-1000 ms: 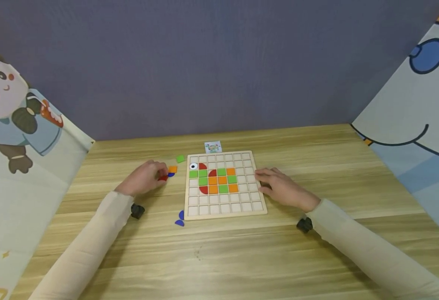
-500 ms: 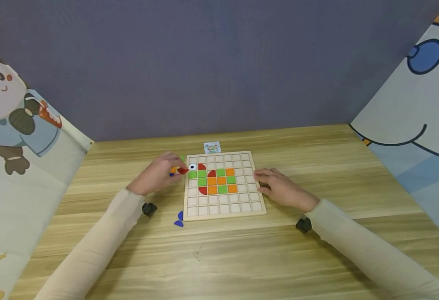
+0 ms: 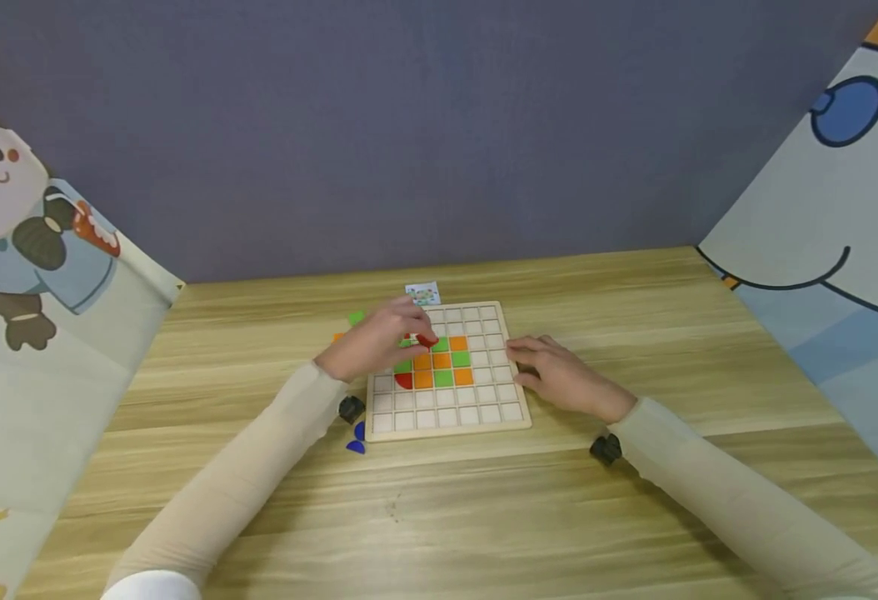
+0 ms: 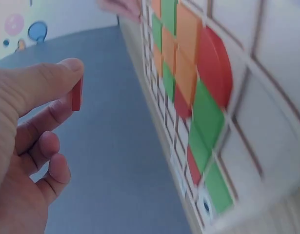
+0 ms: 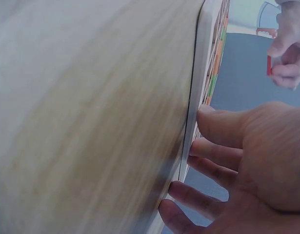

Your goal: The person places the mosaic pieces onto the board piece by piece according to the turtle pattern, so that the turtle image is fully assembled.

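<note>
My left hand (image 3: pixel 375 340) is over the upper left part of the wooden grid board (image 3: pixel 484 414), pinching a red tile (image 4: pixel 77 95) between thumb and index finger. In the left wrist view that tile is raised off the board, thin edge showing. On the board, green tiles (image 4: pixel 206 112), orange tiles (image 4: pixel 188 36) and red curved tiles (image 4: pixel 214 66) fill several squares; an eye tile (image 4: pixel 206 207) sits at one end. My right hand (image 3: pixel 565 377) rests at the board's right edge, thumb and fingers touching the rim with nothing grasped.
A small picture card (image 3: pixel 422 293) lies behind the board. Left of it are a green tile (image 3: pixel 356 317) and an orange tile (image 3: pixel 337 337), partly behind my hand. Blue half-round tiles (image 3: pixel 356 447) lie by the near left corner. A dark wall (image 3: pixel 439 150) closes the table's back.
My left hand has picked up the red tile from beside the board and carried it right, over the grid. The right hand has stayed at the board's edge.
</note>
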The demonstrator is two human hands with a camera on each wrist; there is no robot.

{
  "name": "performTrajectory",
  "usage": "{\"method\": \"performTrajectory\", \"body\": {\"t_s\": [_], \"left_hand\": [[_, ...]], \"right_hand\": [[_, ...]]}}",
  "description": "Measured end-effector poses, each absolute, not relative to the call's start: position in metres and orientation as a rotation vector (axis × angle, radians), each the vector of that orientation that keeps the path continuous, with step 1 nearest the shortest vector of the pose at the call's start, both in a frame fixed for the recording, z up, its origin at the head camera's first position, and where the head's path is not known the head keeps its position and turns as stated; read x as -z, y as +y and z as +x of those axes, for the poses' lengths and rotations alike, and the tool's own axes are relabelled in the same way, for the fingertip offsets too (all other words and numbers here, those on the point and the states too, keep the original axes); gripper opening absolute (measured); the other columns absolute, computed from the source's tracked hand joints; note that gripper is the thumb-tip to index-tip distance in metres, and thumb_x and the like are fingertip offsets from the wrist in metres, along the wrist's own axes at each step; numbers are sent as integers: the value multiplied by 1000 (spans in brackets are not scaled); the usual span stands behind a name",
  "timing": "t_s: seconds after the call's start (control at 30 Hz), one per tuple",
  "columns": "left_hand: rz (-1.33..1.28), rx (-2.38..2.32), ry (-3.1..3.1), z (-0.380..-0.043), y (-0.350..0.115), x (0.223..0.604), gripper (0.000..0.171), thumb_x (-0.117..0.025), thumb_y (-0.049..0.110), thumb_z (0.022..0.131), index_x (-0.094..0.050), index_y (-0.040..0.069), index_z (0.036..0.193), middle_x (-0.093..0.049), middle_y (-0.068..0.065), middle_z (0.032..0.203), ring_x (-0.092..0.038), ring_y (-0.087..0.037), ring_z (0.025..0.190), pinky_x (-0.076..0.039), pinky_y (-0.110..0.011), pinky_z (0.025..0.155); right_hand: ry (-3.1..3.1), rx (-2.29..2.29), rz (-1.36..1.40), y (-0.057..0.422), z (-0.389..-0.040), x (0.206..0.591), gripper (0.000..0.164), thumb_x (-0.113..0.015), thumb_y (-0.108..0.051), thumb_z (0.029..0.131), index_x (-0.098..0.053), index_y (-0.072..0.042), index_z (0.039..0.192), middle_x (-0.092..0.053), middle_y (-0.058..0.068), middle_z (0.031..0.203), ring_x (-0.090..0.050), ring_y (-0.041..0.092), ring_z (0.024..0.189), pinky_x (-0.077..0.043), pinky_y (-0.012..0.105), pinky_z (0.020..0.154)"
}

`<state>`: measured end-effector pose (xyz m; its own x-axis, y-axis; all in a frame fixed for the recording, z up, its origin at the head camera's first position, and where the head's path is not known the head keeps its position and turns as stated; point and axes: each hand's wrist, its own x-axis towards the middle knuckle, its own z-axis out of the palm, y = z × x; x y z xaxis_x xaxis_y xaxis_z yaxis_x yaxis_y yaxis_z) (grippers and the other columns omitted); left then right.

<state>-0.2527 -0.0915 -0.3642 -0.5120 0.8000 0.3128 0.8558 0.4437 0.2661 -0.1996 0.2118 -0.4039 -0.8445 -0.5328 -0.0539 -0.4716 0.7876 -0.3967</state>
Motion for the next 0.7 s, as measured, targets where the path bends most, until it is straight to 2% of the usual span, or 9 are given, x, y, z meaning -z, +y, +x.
{"method": "performTrajectory", "body": {"t_s": [0.17,0.2,0.4,0.57,0.7], "left_hand": [[-1542,555,-2570,-257,-65,369,9,-76,8,80,-75,10,89,-64,4,88,-52,-11,85,-41,-27,90],[-1558,554,-2582,-258,-59,370,8,-75,7,81,-76,10,89,-65,4,88,-52,-12,85,-42,-26,85],[-1645,481,-2632,-270,-28,380,8,-71,5,84,-75,11,89,-65,3,88,-52,-12,83,-43,-24,78],[-1587,350,-2722,-281,-11,388,14,-68,2,86,-73,15,87,-64,5,86,-49,-9,80,-40,-24,89],[-1550,324,-2775,-285,-4,391,15,-70,1,84,-73,15,84,-64,5,85,-48,-11,79,-40,-24,83]], "right_hand": [[2818,558,-812,212,-200,403,51,-60,-19,94,-43,1,138,-38,13,145,-34,32,130,-26,49,106],[2819,557,-817,212,-200,403,51,-60,-18,94,-43,2,138,-38,13,145,-34,32,130,-27,49,106],[2836,540,-823,213,-201,405,51,-61,-17,94,-44,2,138,-39,14,144,-37,32,128,-33,47,103],[2837,535,-845,212,-201,404,50,-61,-17,94,-45,3,137,-40,15,143,-38,32,127,-33,47,102],[2832,529,-850,212,-201,404,50,-61,-17,94,-45,3,137,-39,15,143,-38,32,127,-32,48,103]]}}
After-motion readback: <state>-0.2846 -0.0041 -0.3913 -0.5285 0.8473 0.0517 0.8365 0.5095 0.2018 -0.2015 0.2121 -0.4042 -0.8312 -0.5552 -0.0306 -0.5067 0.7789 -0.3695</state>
